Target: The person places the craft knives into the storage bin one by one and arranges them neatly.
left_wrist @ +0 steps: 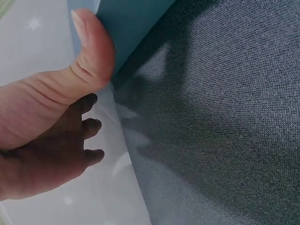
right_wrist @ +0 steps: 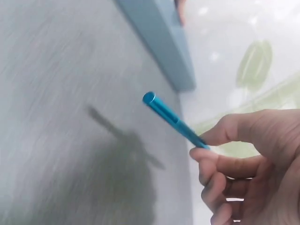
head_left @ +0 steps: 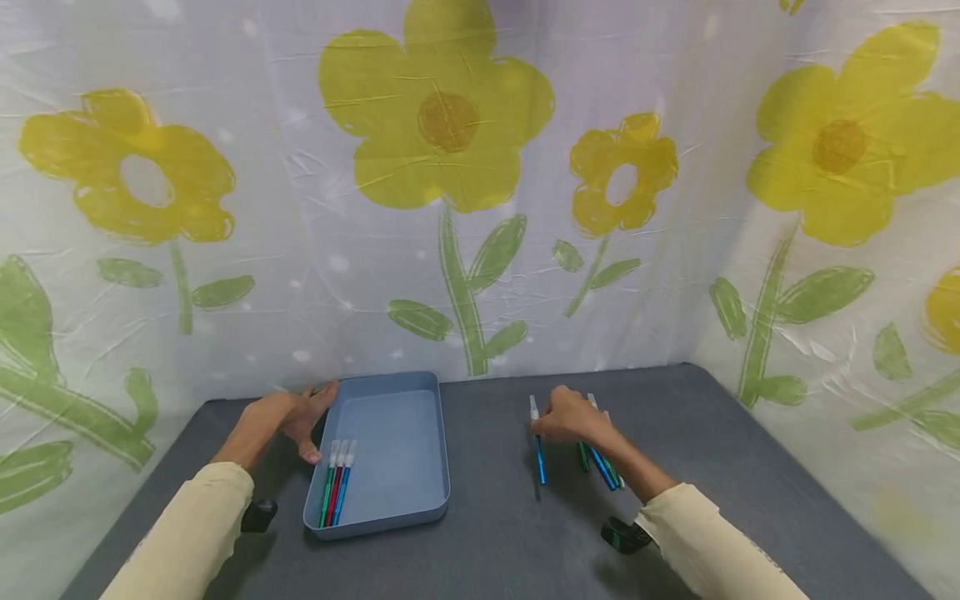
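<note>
My right hand (head_left: 573,417) pinches a blue pen (head_left: 540,462) with a clear cap between thumb and forefinger. In the right wrist view that blue pen (right_wrist: 164,111) is raised off the table, its shadow lying apart from it. Under and beside my right forearm lie several more pens (head_left: 602,471), blue and green, partly hidden. My left hand (head_left: 296,417) rests at the left rim of a blue-grey tray (head_left: 405,500), thumb and fingers extended. Inside the tray, along its left side, a green, a red and a blue pen (head_left: 342,492) lie side by side.
A dark grey cloth-covered table (head_left: 495,533) carries everything. Behind and at the sides hangs a white curtain (head_left: 322,275) with yellow flowers, meeting the table's back edge. Dark wrist devices (head_left: 626,536) sit below both forearms.
</note>
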Tool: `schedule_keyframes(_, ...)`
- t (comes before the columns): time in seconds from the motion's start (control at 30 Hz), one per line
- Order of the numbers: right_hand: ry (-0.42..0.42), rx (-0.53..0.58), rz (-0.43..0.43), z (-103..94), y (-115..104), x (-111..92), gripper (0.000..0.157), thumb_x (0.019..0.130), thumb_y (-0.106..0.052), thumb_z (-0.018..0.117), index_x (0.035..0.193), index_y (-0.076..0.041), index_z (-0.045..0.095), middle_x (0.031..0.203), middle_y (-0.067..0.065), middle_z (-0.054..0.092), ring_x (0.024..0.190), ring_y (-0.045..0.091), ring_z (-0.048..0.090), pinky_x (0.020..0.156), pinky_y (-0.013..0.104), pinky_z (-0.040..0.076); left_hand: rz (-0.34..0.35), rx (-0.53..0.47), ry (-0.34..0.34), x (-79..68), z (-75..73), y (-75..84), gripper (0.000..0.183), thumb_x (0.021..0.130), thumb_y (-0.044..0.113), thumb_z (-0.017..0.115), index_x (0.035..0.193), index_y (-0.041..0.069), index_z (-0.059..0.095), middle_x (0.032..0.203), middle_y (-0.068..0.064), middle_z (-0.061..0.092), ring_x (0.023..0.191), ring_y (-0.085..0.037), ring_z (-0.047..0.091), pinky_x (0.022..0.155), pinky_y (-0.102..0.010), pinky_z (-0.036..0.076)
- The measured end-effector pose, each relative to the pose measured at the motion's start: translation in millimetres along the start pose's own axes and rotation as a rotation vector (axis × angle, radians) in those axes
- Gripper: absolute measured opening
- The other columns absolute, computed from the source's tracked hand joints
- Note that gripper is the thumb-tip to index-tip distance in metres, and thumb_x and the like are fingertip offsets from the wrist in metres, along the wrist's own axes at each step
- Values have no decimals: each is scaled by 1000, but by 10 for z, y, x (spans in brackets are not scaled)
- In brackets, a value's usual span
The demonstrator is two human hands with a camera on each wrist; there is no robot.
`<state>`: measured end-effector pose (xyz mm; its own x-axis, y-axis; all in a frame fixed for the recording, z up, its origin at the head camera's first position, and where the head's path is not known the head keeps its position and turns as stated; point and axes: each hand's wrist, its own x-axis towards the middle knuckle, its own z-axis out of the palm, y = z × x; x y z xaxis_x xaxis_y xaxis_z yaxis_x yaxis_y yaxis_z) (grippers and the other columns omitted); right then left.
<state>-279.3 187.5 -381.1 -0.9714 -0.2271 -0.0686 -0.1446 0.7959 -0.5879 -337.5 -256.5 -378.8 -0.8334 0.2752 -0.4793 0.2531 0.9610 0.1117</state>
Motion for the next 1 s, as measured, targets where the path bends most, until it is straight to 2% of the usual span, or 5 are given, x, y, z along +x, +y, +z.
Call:
schedule_keyframes(0.13,-41,88,-72,81,-243,97,46,91,-13,69,46,-8,60,46,12,57,43,7,29,51,24,28,10,24,9,8,11,2,152,66,50,96,161,-11,-6,170,-36,0,158,-59,0,125,-70,16)
schedule_keyframes(0.27,-60,86,-126,194,-544,194,35,90,-15,69,60,2,75,70,24,75,46,9,41,50,23,30,7,-7,18,14,29,14,152,66,47,97,162,-10,-6,171,-36,0,158,-58,0,125,-70,15)
schedule_keyframes(0.5,-92,146,-171,465,-1057,308,39,89,-15,71,52,-2,68,49,-2,61,45,5,35,49,22,28,13,-28,23,-22,34,29,152,65,47,97,162,-9,-6,171,-35,0,157,-59,-1,125,-70,13)
schedule_keyframes(0.73,-113,140,-156,864,-1446,399,32,91,-18,73,70,6,79,73,19,77,57,21,61,52,23,36,16,5,33,-32,25,23,151,65,45,98,161,-10,-5,170,-36,1,157,-60,1,126,-69,13)
schedule_keyframes(1.0,-101,110,-116,1314,-1655,471,24,86,-11,79,66,2,75,70,12,78,66,22,77,53,22,47,4,17,32,-20,15,9,151,65,47,97,162,-10,-3,170,-36,4,157,-60,2,126,-69,14)
